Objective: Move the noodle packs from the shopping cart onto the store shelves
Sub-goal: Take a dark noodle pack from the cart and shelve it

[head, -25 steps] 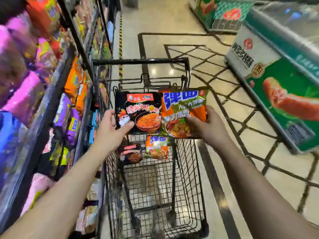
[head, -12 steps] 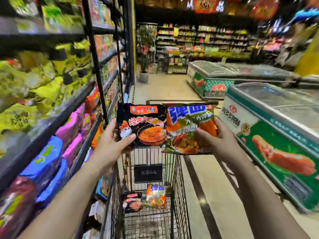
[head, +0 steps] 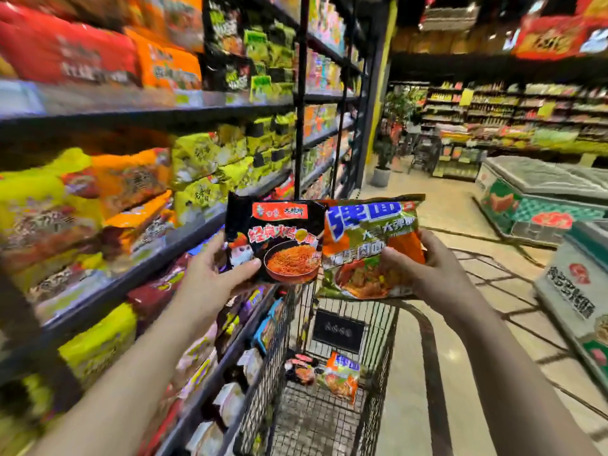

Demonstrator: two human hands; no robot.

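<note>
I am mid-carry: my left hand (head: 210, 274) pinches a glossy black plastic noodle pack (head: 279, 238) at its lower left corner, and my right hand (head: 434, 274) grips a crinkly green-and-orange noodle pack (head: 368, 248), both raised above the black wire shopping cart (head: 378, 357). Next, I judge, I must swing them left of the cart to matching rows on the dark metal store shelves (head: 158, 251). Two more packs lie in the cart.

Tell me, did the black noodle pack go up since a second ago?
Yes. The black pack in the left hand was level with the cart rim earlier; now it is well above the rim, beside the shelves.
</note>
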